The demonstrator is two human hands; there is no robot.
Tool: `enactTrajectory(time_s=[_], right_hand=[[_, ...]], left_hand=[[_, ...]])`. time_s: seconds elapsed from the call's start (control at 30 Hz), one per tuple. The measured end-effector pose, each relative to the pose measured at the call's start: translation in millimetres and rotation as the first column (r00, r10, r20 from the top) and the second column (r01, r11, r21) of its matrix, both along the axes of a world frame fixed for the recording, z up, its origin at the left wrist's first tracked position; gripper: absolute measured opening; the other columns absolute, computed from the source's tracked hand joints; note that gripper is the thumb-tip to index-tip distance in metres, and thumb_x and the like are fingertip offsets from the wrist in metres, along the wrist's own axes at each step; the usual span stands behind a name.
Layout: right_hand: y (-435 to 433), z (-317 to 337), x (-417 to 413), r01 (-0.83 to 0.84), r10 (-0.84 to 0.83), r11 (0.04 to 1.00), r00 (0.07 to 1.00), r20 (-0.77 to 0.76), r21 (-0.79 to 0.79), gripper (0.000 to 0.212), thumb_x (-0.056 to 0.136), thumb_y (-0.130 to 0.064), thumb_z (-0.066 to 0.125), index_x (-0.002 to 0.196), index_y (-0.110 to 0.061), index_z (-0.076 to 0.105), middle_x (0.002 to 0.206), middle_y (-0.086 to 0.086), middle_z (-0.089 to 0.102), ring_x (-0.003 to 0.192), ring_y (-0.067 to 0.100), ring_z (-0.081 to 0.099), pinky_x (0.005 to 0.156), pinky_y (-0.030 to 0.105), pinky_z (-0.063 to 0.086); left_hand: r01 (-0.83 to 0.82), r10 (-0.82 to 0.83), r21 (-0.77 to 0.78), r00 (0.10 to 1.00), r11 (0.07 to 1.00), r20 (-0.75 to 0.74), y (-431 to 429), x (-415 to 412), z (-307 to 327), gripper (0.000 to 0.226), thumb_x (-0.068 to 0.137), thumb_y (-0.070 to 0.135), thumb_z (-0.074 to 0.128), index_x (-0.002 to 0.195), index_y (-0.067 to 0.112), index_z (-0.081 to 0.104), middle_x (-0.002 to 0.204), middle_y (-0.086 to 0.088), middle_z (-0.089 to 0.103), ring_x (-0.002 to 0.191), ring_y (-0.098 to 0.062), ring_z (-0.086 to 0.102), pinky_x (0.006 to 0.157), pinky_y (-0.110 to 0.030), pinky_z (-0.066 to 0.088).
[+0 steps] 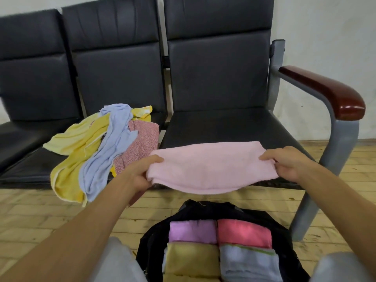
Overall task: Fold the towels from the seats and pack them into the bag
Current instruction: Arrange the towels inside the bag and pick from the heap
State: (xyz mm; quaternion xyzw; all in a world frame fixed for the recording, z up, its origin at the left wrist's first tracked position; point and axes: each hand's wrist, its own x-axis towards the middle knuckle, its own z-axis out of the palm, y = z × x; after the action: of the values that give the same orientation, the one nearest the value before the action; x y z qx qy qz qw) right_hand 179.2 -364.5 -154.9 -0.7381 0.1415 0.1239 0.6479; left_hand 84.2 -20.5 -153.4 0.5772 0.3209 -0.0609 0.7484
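Observation:
A folded pale pink towel (209, 167) hangs just past the front edge of the right seat (227, 127), stretched between both hands. My left hand (140, 174) grips its left end and my right hand (289, 161) grips its right end. Below it on the floor stands an open black bag (154, 237) holding folded towels: purple (192, 231), red-pink (244, 233), yellow (193, 259) and light blue (248, 263). On the middle seat lies a loose heap of yellow (75, 143), light blue (109, 151) and pink patterned (140, 143) towels, spilling over the seat's front edge.
The three dark seats are joined in a row against a pale wall. A grey metal frame with a dark red armrest (325, 92) ends the row on the right. The floor (30, 216) is pale wooden boards. My knees in grey trousers flank the bag.

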Motion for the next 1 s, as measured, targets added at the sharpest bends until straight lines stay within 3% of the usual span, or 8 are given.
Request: enactTrajectory(time_s=[0.13, 0.3, 0.43, 0.57, 0.73, 0.83, 0.9, 1.0], right_hand=[[-0.5, -4.2, -5.8, -0.007, 0.017, 0.992, 0.997, -0.077, 0.129, 0.038, 0.082, -0.001, 0.072, 0.117, 0.002, 0.058, 0.114, 0.018, 0.064, 0.1, 0.033, 0.063, 0.074, 0.045, 0.054], [3.0, -9.7, -7.1, -0.029, 0.03, 0.999, 0.998, -0.061, 0.027, 0.023, 0.09, -0.009, 0.066, 0.11, -0.001, 0.06, 0.107, 0.015, 0.066, 0.091, 0.028, 0.064, 0.062, 0.039, 0.052], [1.8, -10.3, -7.9, -0.044, 0.043, 0.999, 0.998, -0.048, -0.024, 0.011, 0.089, -0.004, 0.065, 0.1, -0.001, 0.063, 0.101, 0.014, 0.068, 0.087, 0.026, 0.066, 0.059, 0.036, 0.052], [-1.3, -14.3, -7.0, -0.049, 0.051, 0.998, 0.998, -0.047, 0.038, 0.006, 0.091, -0.002, 0.061, 0.096, -0.001, 0.064, 0.099, 0.014, 0.068, 0.09, 0.026, 0.067, 0.068, 0.038, 0.055], [-4.3, -19.8, -3.9, -0.058, 0.06, 0.996, 0.997, -0.037, 0.066, 0.009, 0.091, 0.0, 0.057, 0.091, 0.001, 0.066, 0.095, 0.018, 0.067, 0.09, 0.03, 0.067, 0.07, 0.037, 0.055], [-6.0, -22.3, -1.9, -0.062, 0.064, 0.996, 0.997, -0.036, 0.069, 0.013, 0.091, -0.001, 0.055, 0.095, 0.003, 0.067, 0.097, 0.018, 0.069, 0.091, 0.031, 0.068, 0.067, 0.036, 0.056], [-6.6, -24.8, -1.1, -0.063, 0.064, 0.996, 0.998, -0.023, 0.055, 0.016, 0.09, -0.004, 0.054, 0.093, 0.005, 0.068, 0.088, 0.016, 0.068, 0.079, 0.027, 0.066, 0.059, 0.032, 0.053], [-4.8, -25.6, 0.9, -0.052, 0.051, 0.998, 0.999, 0.009, 0.025, 0.033, 0.092, -0.03, 0.059, 0.102, 0.0, 0.068, 0.084, 0.01, 0.069, 0.075, 0.023, 0.066, 0.061, 0.031, 0.054]], left_hand=[[-0.114, 0.112, 0.036, 0.991, 0.993, 0.069, -5.9, -0.2, 4.5, 0.028, 0.088, 0.024, 0.065, 0.111, 0.008, 0.065, 0.104, -0.015, 0.067, 0.077, -0.027, 0.064, 0.049, -0.033, 0.057], [-0.138, 0.116, 0.089, 0.97, 0.986, 0.213, -35.4, 14.4, 34.9, 0.024, 0.095, 0.024, 0.056, 0.114, 0.008, 0.055, 0.096, -0.011, 0.064, 0.08, -0.021, 0.062, 0.05, -0.027, 0.053], [-0.031, -0.026, 0.233, 0.971, 0.972, 0.238, -84.1, 34.7, 54.6, 0.024, 0.096, 0.022, 0.052, 0.117, 0.01, 0.052, 0.105, -0.013, 0.061, 0.096, -0.024, 0.062, 0.07, -0.031, 0.052], [0.108, -0.177, 0.374, 0.972, 0.921, 0.156, -137.3, 50.5, 55.5, 0.009, 0.09, 0.02, 0.052, 0.097, 0.014, 0.055, 0.1, -0.015, 0.062, 0.095, -0.029, 0.061, 0.082, -0.038, 0.051], [0.248, -0.345, 0.589, 0.937, 0.769, 0.057, -194.3, 63.4, 35.4, 0.017, 0.093, 0.023, 0.047, 0.086, 0.015, 0.06, 0.085, -0.009, 0.061, 0.077, -0.022, 0.059, 0.07, -0.032, 0.047], [0.382, -0.545, 0.659, 0.837, 0.647, 0.05, -213.5, 62.6, 17.2, 0.016, 0.097, 0.02, 0.045, 0.091, 0.02, 0.06, 0.091, -0.002, 0.06, 0.084, -0.019, 0.058, 0.07, -0.028, 0.046], [0.48, -0.659, 0.661, 0.752, 0.577, 0.029, -217.3, 57.7, 12.5, 0.018, 0.097, 0.015, 0.042, 0.091, 0.024, 0.056, 0.088, -0.004, 0.057, 0.074, -0.017, 0.056, 0.066, -0.028, 0.045], [0.459, -0.659, 0.636, 0.745, 0.621, 0.105, -203.7, 52.6, 13.1, 0.024, 0.098, 0.011, 0.04, 0.098, 0.025, 0.059, 0.082, -0.006, 0.063, 0.06, -0.015, 0.059, 0.058, -0.024, 0.049]])
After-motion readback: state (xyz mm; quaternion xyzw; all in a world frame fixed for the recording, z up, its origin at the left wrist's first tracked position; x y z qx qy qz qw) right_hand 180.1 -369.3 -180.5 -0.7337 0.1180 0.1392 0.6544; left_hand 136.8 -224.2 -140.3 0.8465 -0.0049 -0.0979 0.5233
